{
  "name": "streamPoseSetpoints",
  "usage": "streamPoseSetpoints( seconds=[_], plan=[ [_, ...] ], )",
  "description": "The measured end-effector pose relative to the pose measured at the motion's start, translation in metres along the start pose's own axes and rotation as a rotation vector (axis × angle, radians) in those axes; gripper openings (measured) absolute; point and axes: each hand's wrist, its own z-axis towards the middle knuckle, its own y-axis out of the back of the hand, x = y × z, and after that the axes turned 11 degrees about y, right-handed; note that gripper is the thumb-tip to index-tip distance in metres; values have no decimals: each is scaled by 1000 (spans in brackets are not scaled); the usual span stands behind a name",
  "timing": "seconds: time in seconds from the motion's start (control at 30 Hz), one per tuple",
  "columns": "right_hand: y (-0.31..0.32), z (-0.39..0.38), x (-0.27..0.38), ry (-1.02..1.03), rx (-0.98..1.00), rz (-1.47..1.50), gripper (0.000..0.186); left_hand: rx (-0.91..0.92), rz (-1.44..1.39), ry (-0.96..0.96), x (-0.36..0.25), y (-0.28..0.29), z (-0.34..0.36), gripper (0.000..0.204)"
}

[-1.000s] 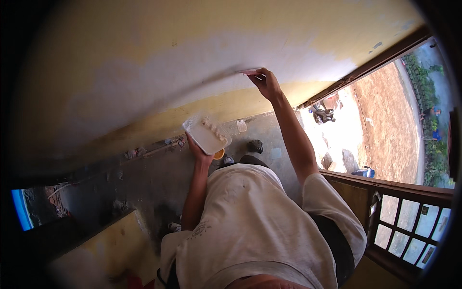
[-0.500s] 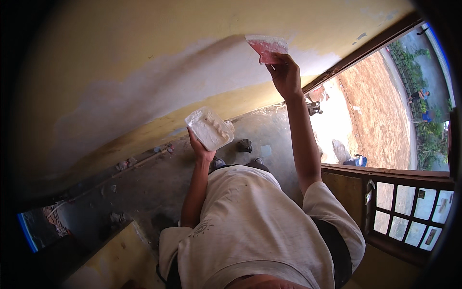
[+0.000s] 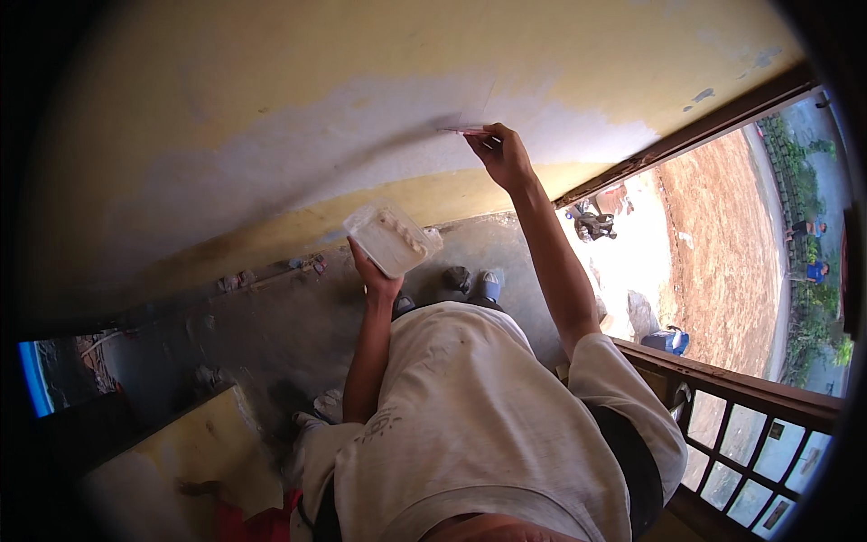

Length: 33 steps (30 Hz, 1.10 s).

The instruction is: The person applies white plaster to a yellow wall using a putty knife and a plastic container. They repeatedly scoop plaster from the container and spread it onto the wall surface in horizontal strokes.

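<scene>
My left hand (image 3: 376, 278) is closed around a shallow white plastic tub (image 3: 359, 223), held out between my body and the wall. White putty (image 3: 408, 237) clings along one side of the tub and coats its bottom. Up at the wall (image 3: 298, 135), my right hand (image 3: 506, 161) pinches a thin red putty spreader (image 3: 464, 132). The spreader shows nearly edge-on, its far edge at the whitish patch. Whether that edge presses on the surface I cannot tell. The patch is smeared over yellow paint, and a shadow from the spreader runs left along it.
A dark lump (image 3: 457, 278) lies on the grey floor (image 3: 506, 244) by my feet. Debris (image 3: 271, 274) lines the wall's base. At right are a doorway frame (image 3: 686, 135) and a paned window (image 3: 745, 452). Two people (image 3: 815, 248) are outside; something red (image 3: 262, 521) shows lower left.
My right hand has come down and left along the wall. The spreader has turned from showing its broad red face to edge-on. My left hand with the tub stays nearly in place.
</scene>
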Motion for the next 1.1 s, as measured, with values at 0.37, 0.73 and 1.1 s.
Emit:
streamPoseSetpoints(
  seconds=[0.37,0.73,1.1],
  plan=[
    [-43,-12,138,3,25,525,22,-106,-18,-114,49,-34,12,67],
    [24,-32,23,-80,201,45,32,-50,7,-112,60,-9,28,73],
    [-43,-18,150,80,80,514,24,-62,30,-87,52,-38,28,74]
  ],
)
